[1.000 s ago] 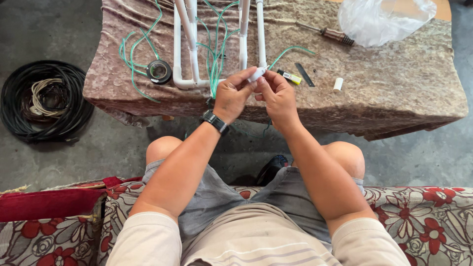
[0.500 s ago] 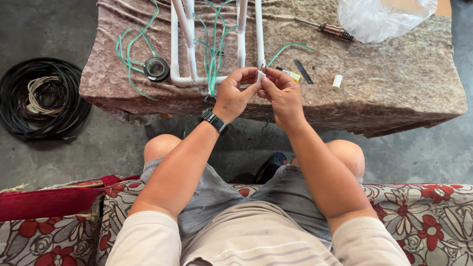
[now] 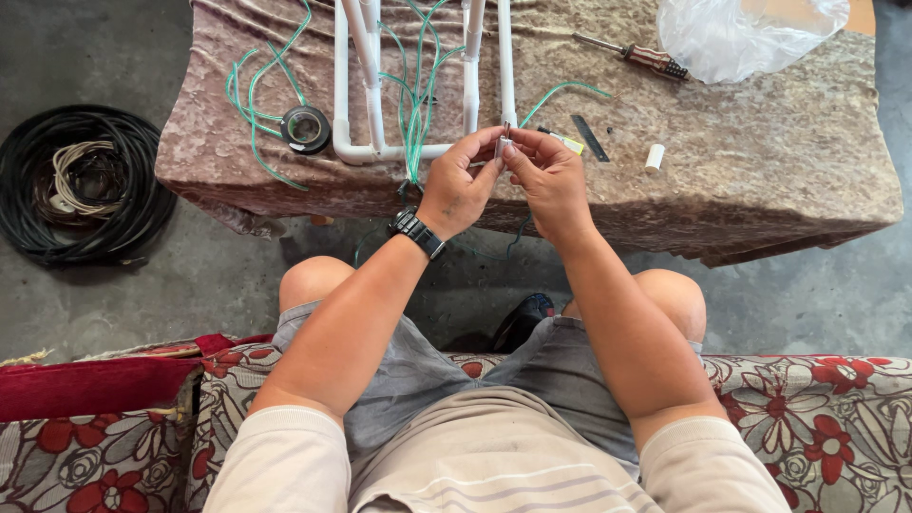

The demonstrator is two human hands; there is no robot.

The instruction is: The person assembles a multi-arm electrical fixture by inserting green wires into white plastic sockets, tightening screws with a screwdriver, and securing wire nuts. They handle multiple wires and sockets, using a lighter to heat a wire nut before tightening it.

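a: seated on a flowered sofa, a person is working a small white piece [image 3: 501, 145] between both hands, just in front of the near edge of the cloth-covered table [image 3: 760, 180].

b: how are the hands holding it?

a: the left hand [image 3: 459, 185] is pinching the lower end with thumb and forefinger, the wrist carrying a black watch [image 3: 416, 231]. the right hand [image 3: 546, 176] is closing its fingertips on the upper end, from the other side. both are grasping the same piece; neither is loose.

b: and what makes the job go well here?

a: i am judging that it is fiddly fingertip work, so keeping both hands close, elbows steady and the piece level with the table edge should be helping. what exactly is being done to the tip is too small to tell.

b: where is it against the rest?

a: it is hanging just nearer than the white pipe frame [image 3: 380, 150] on the table, beside the green wires [image 3: 414, 123] draping off that frame. a roll of black tape [image 3: 306, 127] is lying on the table's left part, a screwdriver [image 3: 638, 56] and a clear plastic bag [image 3: 746, 33] at its far right, and a coil of black cable [image 3: 81, 185] on the floor left of the table.
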